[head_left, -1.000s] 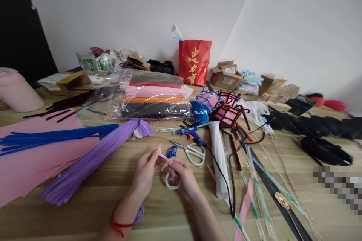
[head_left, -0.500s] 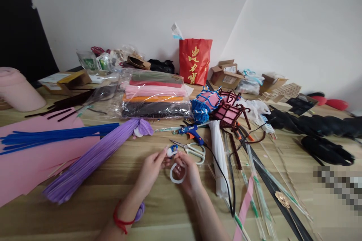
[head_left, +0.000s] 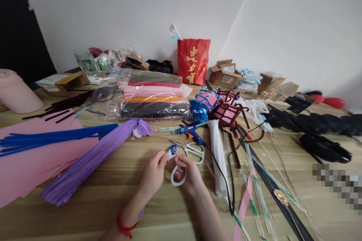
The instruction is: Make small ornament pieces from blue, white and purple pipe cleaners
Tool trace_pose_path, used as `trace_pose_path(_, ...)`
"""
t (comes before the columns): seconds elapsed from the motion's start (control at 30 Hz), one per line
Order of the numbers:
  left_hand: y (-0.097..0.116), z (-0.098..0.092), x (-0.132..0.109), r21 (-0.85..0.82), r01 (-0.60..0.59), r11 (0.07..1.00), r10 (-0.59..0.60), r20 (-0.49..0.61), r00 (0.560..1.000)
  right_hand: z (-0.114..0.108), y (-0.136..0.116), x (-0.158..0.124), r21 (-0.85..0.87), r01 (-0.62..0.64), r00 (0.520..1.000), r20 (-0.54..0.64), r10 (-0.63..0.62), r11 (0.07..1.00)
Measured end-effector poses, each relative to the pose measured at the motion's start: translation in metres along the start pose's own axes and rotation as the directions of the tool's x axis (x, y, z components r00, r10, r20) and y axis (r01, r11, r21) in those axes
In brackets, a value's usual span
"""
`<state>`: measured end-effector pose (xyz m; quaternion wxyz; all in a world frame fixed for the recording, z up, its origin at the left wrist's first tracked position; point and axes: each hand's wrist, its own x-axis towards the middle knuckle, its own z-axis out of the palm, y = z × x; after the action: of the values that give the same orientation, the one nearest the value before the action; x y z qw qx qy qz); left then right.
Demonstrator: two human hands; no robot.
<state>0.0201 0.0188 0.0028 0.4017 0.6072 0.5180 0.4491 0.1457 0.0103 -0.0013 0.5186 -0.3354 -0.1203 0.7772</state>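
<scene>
My left hand [head_left: 154,171] pinches a small blue and white piece [head_left: 171,152] just above the wooden table [head_left: 113,196]. Close beside it, my right hand [head_left: 188,175] has its fingers curled round a white tape ring [head_left: 177,176], with a strip of the tape running up to the small piece. A red cord circles my left wrist. White-handled scissors [head_left: 192,150] lie right behind my hands. A blue glue gun [head_left: 190,131] rests a little farther back.
A purple pipe-cleaner bundle [head_left: 90,160], blue pipe cleaners [head_left: 53,137] and pink paper [head_left: 28,162] lie at left. White pipe cleaners [head_left: 217,158], a black cord and thin sticks lie at right. Bagged colour packs [head_left: 154,98], a red bag [head_left: 194,61] and boxes stand behind.
Both hands have moved slightly away from me, toward the scissors. The small piece and the tape ring came closer together, and my left fingers closed tighter on the piece.
</scene>
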Motion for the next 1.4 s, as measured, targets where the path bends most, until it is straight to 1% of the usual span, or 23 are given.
trace_pose_path(0.1,0.001,-0.001,0.000,-0.069,-0.004,0.998,0.013,0.133,0.991,-0.002,-0.004,-0.002,0.077,-0.022,0.998,0.068,0.016,0.997)
trace_pose_path(0.17,0.000,-0.004,0.002,-0.142,0.047,0.989,-0.017,0.203,0.979,-0.002,-0.004,-0.002,0.053,-0.003,0.994,0.107,-0.003,0.999)
trace_pose_path(0.2,-0.001,-0.006,0.003,-0.168,0.083,0.982,-0.046,0.213,0.976,-0.002,-0.004,-0.002,0.022,0.018,0.993,0.115,-0.020,1.000)
trace_pose_path(0.23,-0.002,-0.007,0.004,-0.184,0.118,0.976,-0.081,0.197,0.977,-0.001,-0.004,-0.002,-0.014,0.041,0.993,0.116,-0.039,0.999)
trace_pose_path(0.27,-0.002,-0.008,0.005,-0.192,0.147,0.970,-0.117,0.156,0.981,0.000,-0.003,-0.002,-0.049,0.062,0.992,0.112,-0.056,0.997)
trace_pose_path(0.33,-0.002,-0.008,0.006,-0.212,0.187,0.959,-0.183,0.038,0.982,0.002,-0.002,-0.002,-0.092,0.099,0.991,0.103,-0.089,0.991)
trace_pose_path(0.4,-0.002,-0.006,0.006,-0.262,0.214,0.941,-0.234,-0.045,0.971,0.004,0.000,-0.002,-0.106,0.129,0.987,0.107,-0.118,0.986)
trace_pose_path(0.5,0.000,-0.001,0.004,-0.358,0.226,0.906,-0.266,-0.066,0.962,0.005,0.005,-0.001,-0.135,0.154,0.983,0.123,-0.137,0.979)
trace_pose_path(0.63,-0.002,0.001,0.002,-0.436,0.233,0.869,-0.279,-0.044,0.959,0.006,0.013,-0.001,-0.260,0.110,0.989,0.122,-0.080,0.959)
trace_pose_path(0.67,-0.003,0.000,0.003,-0.429,0.241,0.871,-0.288,-0.048,0.956,0.006,0.014,-0.001,-0.295,0.095,0.989,0.133,-0.058,0.951)
trace_pose_path(0.73,-0.005,-0.004,0.006,-0.365,0.231,0.902,-0.282,-0.092,0.955,0.006,0.015,-0.002,-0.360,0.072,0.987,0.163,-0.014,0.930)
trace_pose_path(0.8,-0.007,-0.010,0.008,-0.232,0.178,0.956,-0.218,-0.160,0.963,0.007,0.014,-0.004,-0.392,0.073,0.985,0.171,-0.005,0.917)
trace_pose_path(0.87,-0.008,-0.014,0.010,-0.063,0.110,0.992,-0.120,-0.182,0.976,0.006,0.010,-0.005,-0.396,0.104,0.988,0.146,-0.050,0.912)
trace_pose_path(0.97,-0.008,-0.016,0.010,0.139,0.000,0.990,0.021,-0.152,0.988,0.004,0.004,-0.004,-0.363,0.167,0.986,0.078,-0.149,0.917)
trace_pose_path(1.03,-0.009,-0.016,0.009,0.187,-0.061,0.980,0.086,-0.129,0.988,0.002,0.000,-0.003,-0.344,0.189,0.981,0.038,-0.188,0.920)
trace_pose_path(1.07,-0.009,-0.016,0.009,0.175,-0.074,0.982,0.095,-0.115,0.989,0.001,-0.001,-0.002,-0.343,0.197,0.979,0.021,-0.203,0.918)
trace_pose_path(1.1,-0.010,-0.015,0.009,0.135,-0.064,0.989,0.078,-0.104,0.992,0.001,-0.001,-0.001,-0.348,0.207,0.976,0.007,-0.219,0.914)
trace_pose_path(1.13,-0.010,-0.015,0.010,0.072,-0.030,0.997,0.036,-0.095,0.995,0.001,-0.001,-0.001,-0.356,0.219,0.972,-0.003,-0.235,0.908)
trace_pose_path(1.2,-0.011,-0.013,0.010,-0.095,0.090,0.991,-0.099,-0.092,0.991,0.001,0.000,-0.001,-0.368,0.236,0.967,-0.003,-0.255,0.899)
trace_pose_path(1.23,-0.011,-0.011,0.010,-0.190,0.155,0.969,-0.173,-0.082,0.981,0.001,0.001,-0.001,-0.364,0.242,0.966,0.004,-0.259,0.899)
trace_pose_path(1.3,-0.009,-0.007,0.008,-0.386,0.251,0.888,-0.284,-0.031,0.958,0.003,0.004,-0.002,-0.349,0.244,0.967,0.025,-0.252,0.905)
trace_pose_path(1.37,-0.007,-0.003,0.007,-0.545,0.299,0.783,-0.333,0.037,0.942,0.004,0.007,-0.003,-0.338,0.235,0.971,0.048,-0.233,0.911)
trace_pose_path(1.4,-0.006,-0.002,0.006,-0.595,0.312,0.741,-0.347,0.059,0.936,0.004,0.009,-0.003,-0.335,0.227,0.974,0.060,-0.220,0.914)
